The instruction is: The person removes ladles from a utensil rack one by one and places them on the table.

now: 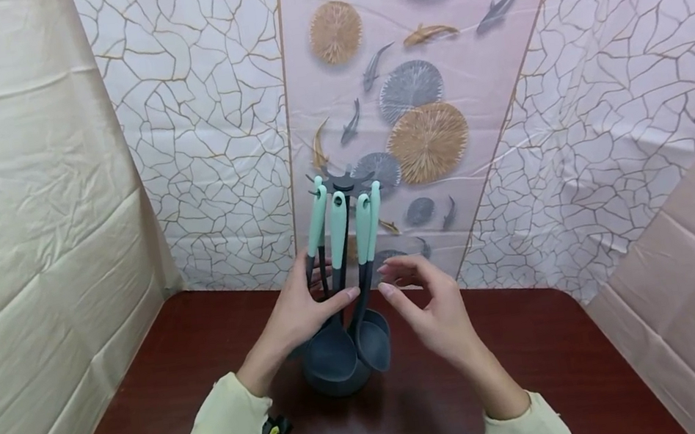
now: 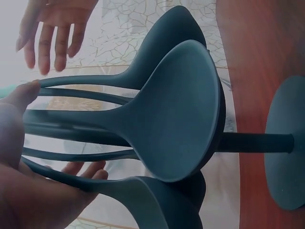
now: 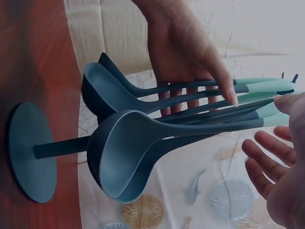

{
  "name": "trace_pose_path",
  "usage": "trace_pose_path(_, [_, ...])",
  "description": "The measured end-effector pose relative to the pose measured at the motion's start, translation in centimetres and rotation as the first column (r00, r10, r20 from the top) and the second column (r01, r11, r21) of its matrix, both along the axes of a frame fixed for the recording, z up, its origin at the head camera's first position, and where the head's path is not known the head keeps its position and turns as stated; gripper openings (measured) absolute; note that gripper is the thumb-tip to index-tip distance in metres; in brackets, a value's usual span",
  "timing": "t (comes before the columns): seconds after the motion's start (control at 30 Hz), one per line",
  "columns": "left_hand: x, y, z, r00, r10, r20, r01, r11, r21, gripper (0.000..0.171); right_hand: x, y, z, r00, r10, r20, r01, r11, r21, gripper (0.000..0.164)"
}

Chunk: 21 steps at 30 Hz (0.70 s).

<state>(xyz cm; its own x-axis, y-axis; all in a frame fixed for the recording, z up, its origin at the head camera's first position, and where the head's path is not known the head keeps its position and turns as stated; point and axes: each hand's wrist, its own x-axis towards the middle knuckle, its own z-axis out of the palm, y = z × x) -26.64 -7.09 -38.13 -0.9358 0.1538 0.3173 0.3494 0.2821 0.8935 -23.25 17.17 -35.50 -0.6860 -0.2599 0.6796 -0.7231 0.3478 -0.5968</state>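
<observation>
Several dark kitchen utensils with mint-green handles (image 1: 338,229) hang from a dark rotating-style stand, whose round base (image 2: 286,143) rests on the table. A broad spoon head (image 2: 178,112) and a deep ladle (image 3: 125,152) are among them. My left hand (image 1: 297,313) reaches around the left side of the bundle, its thumb across the front of the dark shafts and its straight fingers behind them. On the other side, my right hand (image 1: 429,302) is held with loosely bent fingers beside the right-hand handles, nothing in its grasp.
The stand's hooked top (image 1: 343,182) rises above the handles. Beneath is a dark red-brown table (image 1: 508,365). A patterned cloth (image 1: 210,140) hangs behind its far edge, with pale cloth (image 1: 32,254) at the left side.
</observation>
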Motion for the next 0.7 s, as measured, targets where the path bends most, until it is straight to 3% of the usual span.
trace_pose_path(0.4, [-0.4, -0.2, -0.4, 0.999, -0.045, -0.002, 0.045, 0.999, 0.026, 0.080, -0.1, -0.2, 1.1, 0.998, -0.007, -0.056, 0.007, 1.000, 0.000, 0.037])
trace_pose_path(0.7, [-1.0, 0.0, -1.3, 0.995, -0.073, -0.070, 0.078, 0.994, 0.075, 0.069, -0.7, -0.7, 1.5, 0.995, -0.020, -0.097, 0.019, 1.000, -0.007, 0.038])
